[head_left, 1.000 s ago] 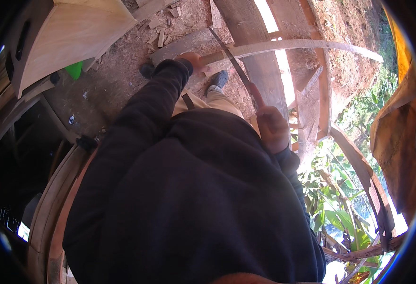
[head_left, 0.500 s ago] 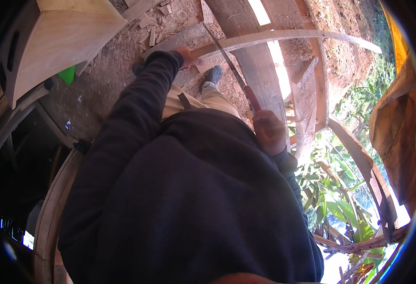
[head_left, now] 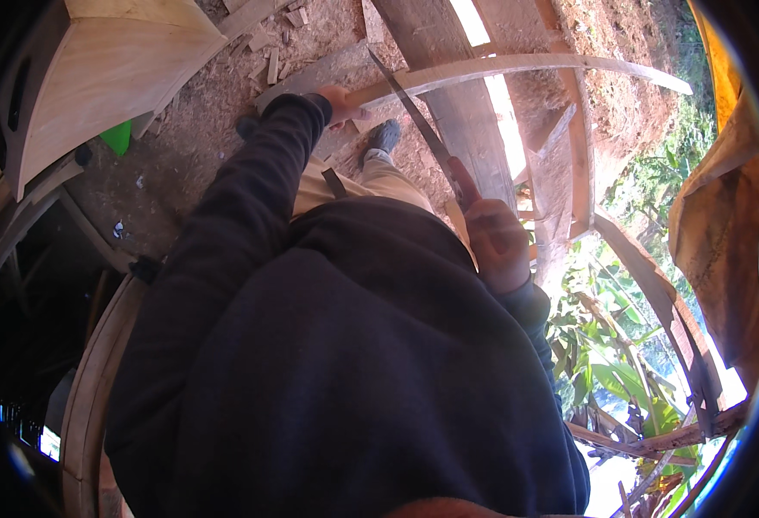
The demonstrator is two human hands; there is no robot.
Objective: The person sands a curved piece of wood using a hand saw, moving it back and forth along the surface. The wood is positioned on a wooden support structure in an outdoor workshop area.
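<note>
A long wooden strip lies across a broad plank. My left hand is closed around the strip's left end. In my right hand is a handsaw with a reddish handle, gripped with the fingers wrapped around it. Its narrow blade slants up and left, crossing the strip just right of my left hand. Whether the teeth have entered the wood is too small to tell.
Wood scraps and shavings cover the ground ahead. A large pale wooden panel piece stands at the upper left, with a green object below it. Beams and a brown sheet hang at the right, before plants.
My right hand and the saw have shifted slightly down and right, drawing the blade back along the strip. My left hand stays in place.
</note>
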